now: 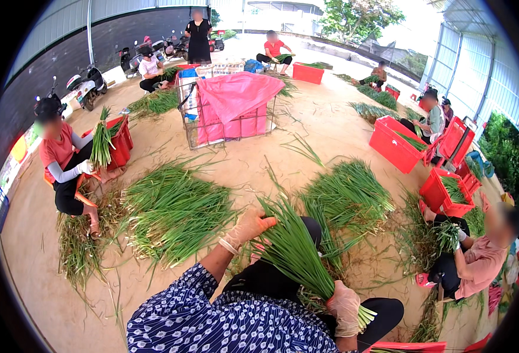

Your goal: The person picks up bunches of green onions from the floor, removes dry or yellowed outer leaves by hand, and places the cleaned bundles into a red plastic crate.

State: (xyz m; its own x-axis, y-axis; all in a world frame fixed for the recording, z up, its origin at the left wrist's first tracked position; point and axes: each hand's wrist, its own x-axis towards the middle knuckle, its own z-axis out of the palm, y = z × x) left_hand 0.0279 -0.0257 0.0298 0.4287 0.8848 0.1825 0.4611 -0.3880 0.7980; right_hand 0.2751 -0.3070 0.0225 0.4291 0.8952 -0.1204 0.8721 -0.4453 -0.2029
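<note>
A bunch of long green chives [298, 247] with pale cut ends slants across my lap. Around its lower stalks, just above the white ends, my right hand [344, 309] is closed, in a thin clear glove. My left hand [248, 229], gloved too, is beside the leafy upper part, its thumb stretched toward the leaves; its other fingers are partly hidden. On the floor ahead lie a wide left pile of chives [174, 212] and a right pile of chives [348, 197].
A wire cage draped with a pink sheet [239, 100] stands ahead. Co-workers sit around the floor by red crates [398, 144], one person [65, 150] at left holding chives. A red crate [409, 347] is by my right knee. Scooters [87, 85] line the left wall.
</note>
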